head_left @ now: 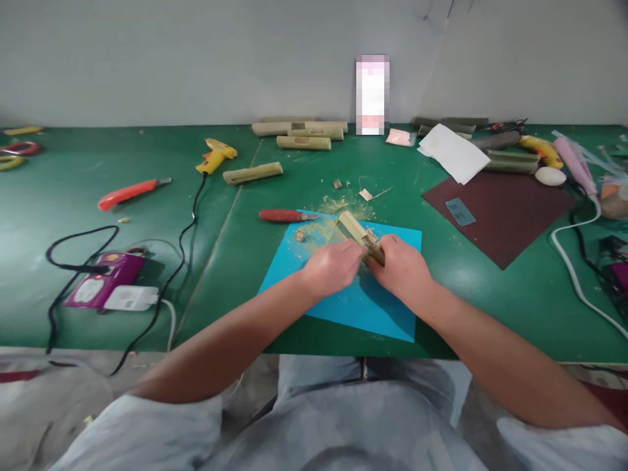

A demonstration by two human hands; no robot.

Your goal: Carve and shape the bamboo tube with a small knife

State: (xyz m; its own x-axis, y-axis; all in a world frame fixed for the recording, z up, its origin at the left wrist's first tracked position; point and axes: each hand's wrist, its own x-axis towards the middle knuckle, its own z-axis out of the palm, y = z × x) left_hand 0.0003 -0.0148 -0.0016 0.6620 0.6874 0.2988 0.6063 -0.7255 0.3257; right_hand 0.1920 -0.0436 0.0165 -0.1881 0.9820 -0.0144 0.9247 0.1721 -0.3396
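— Where's the bamboo (357,233)?

— Between my two hands, over the blue sheet (343,301) at mid-tabletop (235,261). Near end buried in my right hand (403,267); far end sticks out free, pale cut face showing.

— Long axis?

— Runs from my right hand away and to the left, toward the sawdust (338,210) heaped at the sheet's far edge. Slightly lifted at the far end, as far as I can tell.

— State of each grip?

— Right grip closed around the dark near end of the bamboo. Left hand (333,267) curled, fingertips meeting the piece from the left side, just beside the right. Whether the left pinches a small tool or only the bamboo, I cannot tell; the fingers hide it.

— Which hand is nearer the free end?

— Left. It sits on the side the piece points to.

— Around it?

— Red-handled knife (287,215) lies flat just left of the sawdust, blade toward the piece. Glue gun (216,156) and orange cutter (131,192) well off to the left. More bamboo lengths (301,134) by the wall. Brown sheet (498,212) to the right.
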